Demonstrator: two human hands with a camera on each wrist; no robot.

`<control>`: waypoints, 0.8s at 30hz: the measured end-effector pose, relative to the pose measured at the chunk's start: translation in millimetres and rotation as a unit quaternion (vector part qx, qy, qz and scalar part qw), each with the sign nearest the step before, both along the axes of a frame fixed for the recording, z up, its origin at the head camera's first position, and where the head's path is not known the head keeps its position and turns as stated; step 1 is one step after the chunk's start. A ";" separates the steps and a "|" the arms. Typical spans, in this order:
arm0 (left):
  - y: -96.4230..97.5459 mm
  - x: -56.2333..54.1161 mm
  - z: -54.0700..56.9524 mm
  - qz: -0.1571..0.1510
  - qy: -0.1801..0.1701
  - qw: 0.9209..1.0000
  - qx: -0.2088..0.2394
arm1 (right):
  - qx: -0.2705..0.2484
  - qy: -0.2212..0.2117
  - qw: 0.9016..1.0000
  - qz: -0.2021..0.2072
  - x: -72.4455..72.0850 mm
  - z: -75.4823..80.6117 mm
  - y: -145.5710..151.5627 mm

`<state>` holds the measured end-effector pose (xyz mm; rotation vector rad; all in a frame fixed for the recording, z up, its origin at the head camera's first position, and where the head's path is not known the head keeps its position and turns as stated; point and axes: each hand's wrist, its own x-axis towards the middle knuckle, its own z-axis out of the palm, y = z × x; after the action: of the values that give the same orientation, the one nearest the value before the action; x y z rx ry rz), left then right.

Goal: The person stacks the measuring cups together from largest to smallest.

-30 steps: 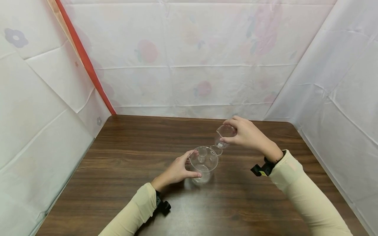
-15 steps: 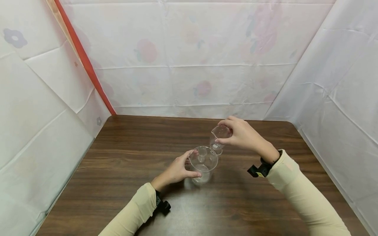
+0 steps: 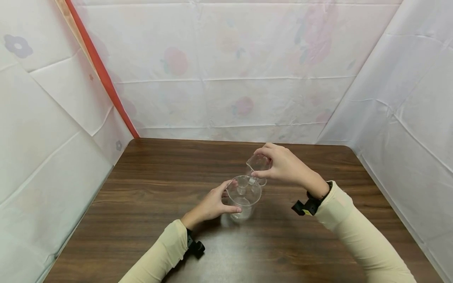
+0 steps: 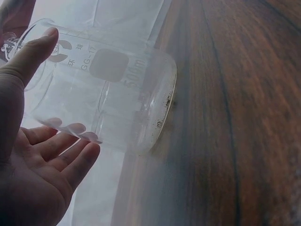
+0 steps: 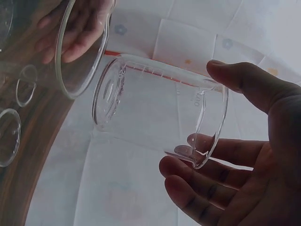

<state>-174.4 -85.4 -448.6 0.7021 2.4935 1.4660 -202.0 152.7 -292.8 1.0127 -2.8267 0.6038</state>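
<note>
A clear glass beaker (image 3: 250, 198) marked 500 ml in the left wrist view stands on the wooden table, my left hand (image 3: 212, 203) gripping its side between thumb and fingers. My right hand (image 3: 283, 164) holds a smaller clear beaker (image 5: 150, 101) near its rim, fingers on one side and thumb on the other. This smaller beaker is raised off the table just behind the large one. In the right wrist view its base comes close to the large beaker's rim (image 5: 61, 52); whether they touch, I cannot tell.
Small round glass rims (image 5: 9, 136) show low on the table behind the large beaker; what vessels they belong to is unclear. The brown wooden table (image 3: 148, 188) is bounded by white patterned cloth (image 3: 219, 110) at the back and both sides.
My right hand has carried the smaller beaker leftward, closer to the large beaker's rim. The left hand and the large beaker have stayed put.
</note>
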 end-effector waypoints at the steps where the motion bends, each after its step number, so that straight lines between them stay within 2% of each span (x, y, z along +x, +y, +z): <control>1: 0.0 0.0 -0.3 0.000 0.001 1.000 -0.001 | 0.000 0.000 1.000 0.003 0.1 -0.6 -1.2; 14: -1.8 -0.5 -0.4 -0.005 -0.011 1.000 0.002 | -0.006 -0.024 0.999 0.023 1.3 -6.2 -10.5; 24: -1.4 -0.7 -0.6 -0.001 -0.013 1.000 -0.002 | 0.005 -0.025 0.999 0.033 2.2 -11.9 -14.9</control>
<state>-175.0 -86.8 -449.2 0.6794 2.4747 1.4604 -199.8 137.8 -304.6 1.1106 -2.8521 0.6293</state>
